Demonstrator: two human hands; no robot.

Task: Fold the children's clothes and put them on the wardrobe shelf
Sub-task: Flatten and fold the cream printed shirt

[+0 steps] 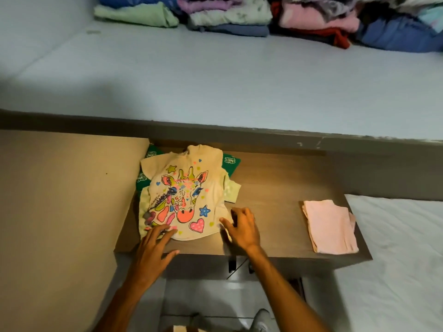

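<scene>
A cream child's T-shirt (184, 195) with a bright giraffe print lies on top of a small stack on the brown wooden shelf (271, 188). Under it show a green patterned garment (230, 162) and a pale yellow-green one (231, 191). My left hand (153, 250) rests flat with spread fingers on the shirt's lower left hem. My right hand (242, 227) touches the shirt's lower right edge, fingers loosely apart. A folded pink garment (329, 226) lies alone on the shelf's right side.
Above the shelf a pale blue surface (215, 80) carries piles of folded clothes along its far edge: light green (136, 14), purple and blue (227, 15), pink and red (318, 22). A wooden side panel (60, 200) stands left. White bedding (395, 259) lies right.
</scene>
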